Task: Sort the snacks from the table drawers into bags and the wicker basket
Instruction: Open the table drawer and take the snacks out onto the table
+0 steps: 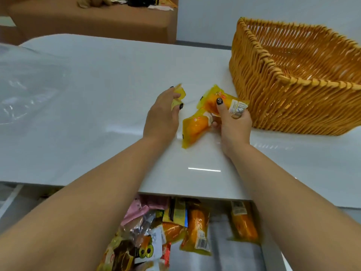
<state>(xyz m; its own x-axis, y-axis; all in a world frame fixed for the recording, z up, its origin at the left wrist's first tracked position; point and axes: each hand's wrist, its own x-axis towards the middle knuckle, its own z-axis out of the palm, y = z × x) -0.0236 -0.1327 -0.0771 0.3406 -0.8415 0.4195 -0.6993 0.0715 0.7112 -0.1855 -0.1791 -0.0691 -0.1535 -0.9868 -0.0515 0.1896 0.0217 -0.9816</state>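
My left hand (163, 114) holds a small yellow snack packet (178, 94) over the white table (97, 94). My right hand (233, 122) grips two orange-yellow wrapped cakes, an upper cake (214, 98) and a lower cake (193, 128) that touches the tabletop. The wicker basket (273, 98) stands just right of my right hand and looks empty. Below the table's front edge an open drawer (220, 251) holds several snack packets, among them more orange cakes (197, 229) and pink and brown wrappers (136, 227).
Clear plastic bags (25, 85) lie on the table's left side. A brown sofa or bench (88, 22) with loose items stands behind the table. A white wall rises behind the basket.
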